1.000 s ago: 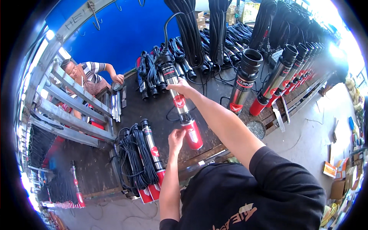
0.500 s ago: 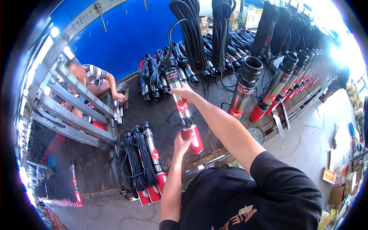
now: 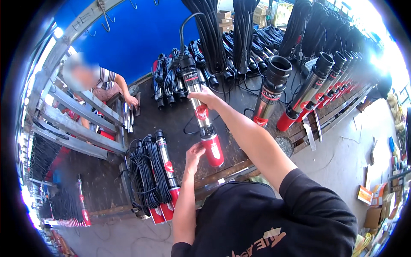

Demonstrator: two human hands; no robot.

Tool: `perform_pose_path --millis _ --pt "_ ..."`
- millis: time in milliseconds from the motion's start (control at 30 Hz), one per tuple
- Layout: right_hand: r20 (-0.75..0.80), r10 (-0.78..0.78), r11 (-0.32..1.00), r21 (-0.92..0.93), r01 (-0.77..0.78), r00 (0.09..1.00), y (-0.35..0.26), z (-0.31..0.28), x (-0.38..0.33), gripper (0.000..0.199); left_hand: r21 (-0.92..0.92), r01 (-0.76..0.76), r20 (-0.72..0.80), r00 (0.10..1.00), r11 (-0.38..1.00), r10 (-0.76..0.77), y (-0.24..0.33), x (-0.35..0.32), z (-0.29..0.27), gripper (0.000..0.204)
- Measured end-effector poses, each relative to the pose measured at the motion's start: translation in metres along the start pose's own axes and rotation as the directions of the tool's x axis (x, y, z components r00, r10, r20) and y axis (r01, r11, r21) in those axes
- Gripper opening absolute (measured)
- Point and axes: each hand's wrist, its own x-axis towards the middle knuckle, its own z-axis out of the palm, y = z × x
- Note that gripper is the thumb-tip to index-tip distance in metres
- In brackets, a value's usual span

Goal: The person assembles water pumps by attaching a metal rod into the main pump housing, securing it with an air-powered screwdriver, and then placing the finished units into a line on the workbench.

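Note:
A submersible pump (image 3: 212, 150) with a steel body, black top and red lower end lies tilted over the workbench, its cable rising from the top. Wrapped round its upper steel body is my right hand (image 3: 204, 97), closed. My left hand (image 3: 195, 155) is beside the red end, fingers loosely bent and apart, fingertips close to its left edge; whether they touch cannot be made out. Left of that hand, several more pumps (image 3: 165, 160) with coiled black cables (image 3: 145, 180) rest at the bench's near edge.
Thicker pumps (image 3: 270, 96) stand in a row on the right, with hanging cable bundles (image 3: 208, 38) behind. A round tin of small parts (image 3: 284, 145) sits at the bench edge (image 3: 239, 169). Beyond the metal rack (image 3: 79, 124) at left, another person's hand (image 3: 131, 100) is over metal rods.
My left hand has loosened from the pump's red end and drawn slightly left. My right hand keeps its grip on the steel body. The view has shifted a little.

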Motion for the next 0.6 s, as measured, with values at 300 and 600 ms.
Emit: perform_pose_path --millis 300,600 --pt "0.008 -0.026 1.000 -0.008 0.026 1.000 -0.012 0.012 -0.020 0.049 0.063 -0.082 -0.246 0.965 0.995 0.095 -0.012 -0.014 0.008 0.025" --pt "0.071 -0.335 0.942 -0.001 0.336 0.940 -0.008 0.030 -0.072 0.047 0.195 -0.630 -0.308 0.689 0.752 0.656 0.178 -0.022 0.051 0.030"
